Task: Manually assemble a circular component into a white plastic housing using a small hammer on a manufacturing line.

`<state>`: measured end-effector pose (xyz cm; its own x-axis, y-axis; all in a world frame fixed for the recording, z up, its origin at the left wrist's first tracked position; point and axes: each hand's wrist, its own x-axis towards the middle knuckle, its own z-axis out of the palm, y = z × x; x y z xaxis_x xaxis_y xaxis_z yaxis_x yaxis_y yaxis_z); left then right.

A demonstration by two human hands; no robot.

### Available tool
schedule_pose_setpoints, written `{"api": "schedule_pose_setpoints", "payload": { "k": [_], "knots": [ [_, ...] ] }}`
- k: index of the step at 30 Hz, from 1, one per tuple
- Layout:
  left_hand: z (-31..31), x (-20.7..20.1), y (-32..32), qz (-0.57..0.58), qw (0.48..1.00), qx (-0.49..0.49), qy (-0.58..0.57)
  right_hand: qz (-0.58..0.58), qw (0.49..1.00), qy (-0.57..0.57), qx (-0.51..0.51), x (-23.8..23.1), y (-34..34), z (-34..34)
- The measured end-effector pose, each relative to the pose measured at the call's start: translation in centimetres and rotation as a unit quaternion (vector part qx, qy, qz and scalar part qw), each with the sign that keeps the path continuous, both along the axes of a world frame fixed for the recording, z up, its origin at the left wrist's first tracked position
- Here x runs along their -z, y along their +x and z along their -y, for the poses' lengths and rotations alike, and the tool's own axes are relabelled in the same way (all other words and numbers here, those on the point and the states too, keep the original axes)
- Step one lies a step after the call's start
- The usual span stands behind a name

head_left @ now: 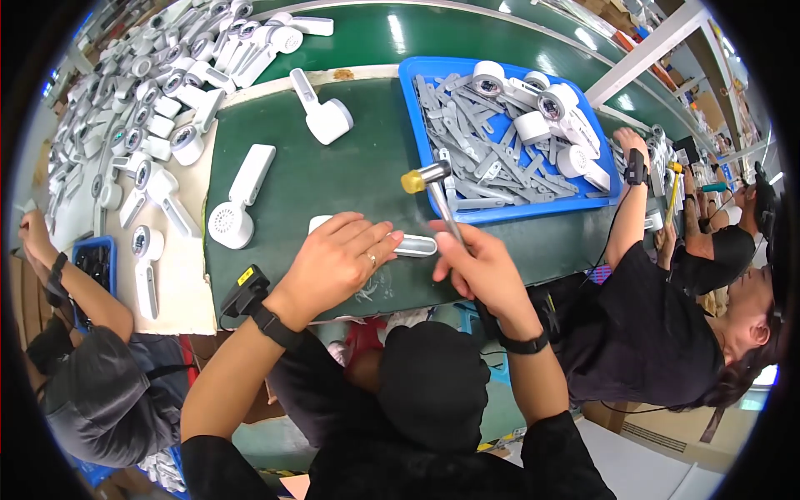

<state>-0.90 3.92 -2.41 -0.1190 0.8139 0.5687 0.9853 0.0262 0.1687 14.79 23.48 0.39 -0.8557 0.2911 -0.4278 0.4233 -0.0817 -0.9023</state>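
On the green mat lies a white handheld fan [417, 245], mostly hidden under my left hand [340, 262]. That hand rests over it with the fingers together, holding it down, and the handle end sticks out to the right. My right hand [482, 271] is closed round a small hammer [442, 196]. The hammer's head, with a yellow face, is raised above the mat, beyond the fan's handle. Two more white fans lie farther off on the mat: one at the left [232, 223], one at the back [327, 119].
A blue tray [533, 210] at the back right holds grey plastic strips [467, 133] and several white fans. Many fans are heaped at the left [158, 108], partly on a beige board [187, 283]. Co-workers sit at the left [108, 392] and right [642, 325].
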Motion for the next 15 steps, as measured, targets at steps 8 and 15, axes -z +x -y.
{"api": "schedule_pose_setpoints", "payload": {
  "k": [8, 15],
  "knots": [
    [-0.1, 0.2, -0.3, 0.002, 1.0, 0.013, -0.004, -0.082, 0.922, 0.377, 0.014, -0.6, 7.0, 0.4],
    [-0.1, -0.2, -0.2, 0.008, 1.0, 0.005, -0.003, -0.151, 0.841, 0.519, 0.031, -0.4, 7.9, 1.2]
  ]
}}
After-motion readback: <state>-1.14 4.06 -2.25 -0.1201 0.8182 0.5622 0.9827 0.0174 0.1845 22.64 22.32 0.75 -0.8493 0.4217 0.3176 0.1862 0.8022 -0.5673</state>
